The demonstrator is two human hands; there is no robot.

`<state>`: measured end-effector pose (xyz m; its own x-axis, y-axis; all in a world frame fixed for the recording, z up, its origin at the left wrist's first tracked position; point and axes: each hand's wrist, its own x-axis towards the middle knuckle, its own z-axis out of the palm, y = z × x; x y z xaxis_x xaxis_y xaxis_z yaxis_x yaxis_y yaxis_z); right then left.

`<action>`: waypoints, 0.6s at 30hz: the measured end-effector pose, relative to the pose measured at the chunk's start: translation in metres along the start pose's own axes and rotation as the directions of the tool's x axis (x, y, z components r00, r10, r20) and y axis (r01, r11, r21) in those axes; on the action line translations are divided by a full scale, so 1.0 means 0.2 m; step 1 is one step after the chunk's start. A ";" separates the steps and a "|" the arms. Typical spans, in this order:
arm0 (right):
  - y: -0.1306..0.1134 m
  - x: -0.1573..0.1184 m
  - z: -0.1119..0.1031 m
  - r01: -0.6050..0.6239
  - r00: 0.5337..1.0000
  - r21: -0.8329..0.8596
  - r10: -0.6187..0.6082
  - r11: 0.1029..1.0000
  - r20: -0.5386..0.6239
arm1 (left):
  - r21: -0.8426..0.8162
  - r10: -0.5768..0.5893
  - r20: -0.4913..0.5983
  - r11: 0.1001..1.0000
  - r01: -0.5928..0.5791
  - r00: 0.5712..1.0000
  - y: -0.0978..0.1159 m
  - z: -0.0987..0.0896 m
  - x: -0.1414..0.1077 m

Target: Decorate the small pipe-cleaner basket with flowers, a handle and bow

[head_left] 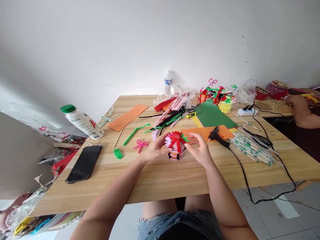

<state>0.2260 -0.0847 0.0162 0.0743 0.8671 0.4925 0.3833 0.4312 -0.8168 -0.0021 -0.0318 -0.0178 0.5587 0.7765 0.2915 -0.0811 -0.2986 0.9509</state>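
A small round craft piece (177,154) with orange, pink and black bands stands upright near the table's front edge, topped by red, green, pink and lilac fuzzy loops. My left hand (156,148) holds its left side, with thumb and fingers curved around it. On its right, my right hand (201,150) has its thumb at the red loops and its fingers raised and apart from the thumb. To the left lie a pink bow (141,145), a green coil (118,153) and a long green twisted stem (131,135).
A phone (84,164) and a white bottle (83,123) are at the left. Right of my hands are a glue gun (218,136) with a looping cord and a bundle of sticks (252,146). Finished pieces (225,106) stand behind. Another person's arm (305,113) rests far right.
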 end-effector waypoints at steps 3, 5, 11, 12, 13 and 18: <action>0.02 0.00 0.01 0.054 0.989 0.025 -0.057 0.998 0.135 | -0.012 0.011 -0.021 1.000 -0.012 1.000 0.00 0.01 0.00; 0.03 -0.01 0.02 0.049 0.981 0.042 -0.056 0.998 0.183 | 0.000 0.019 -0.025 1.000 -0.019 1.000 0.00 0.01 0.00; 0.04 -0.01 0.03 -0.004 0.980 0.090 -0.013 0.996 0.197 | 0.041 0.015 -0.018 0.999 -0.014 1.000 -0.03 0.02 -0.01; 0.04 -0.01 0.03 -0.009 0.980 0.092 -0.009 0.996 0.198 | 0.051 0.024 -0.016 0.998 -0.023 1.000 -0.03 0.01 -0.01; 0.04 -0.01 0.03 -0.013 0.980 0.092 -0.005 0.996 0.199 | 0.065 0.036 -0.010 0.997 -0.035 0.999 -0.04 0.01 -0.01; 0.04 -0.01 0.02 -0.049 0.985 0.090 0.033 0.995 0.171 | 0.262 -0.029 0.108 0.965 0.000 0.994 0.05 -0.13 -0.03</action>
<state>0.2249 -0.0815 0.0071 -0.0717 0.9108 0.4065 0.2952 0.4087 -0.8636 -0.0272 -0.0259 -0.0074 0.6464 0.7205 0.2511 0.1376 -0.4338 0.8905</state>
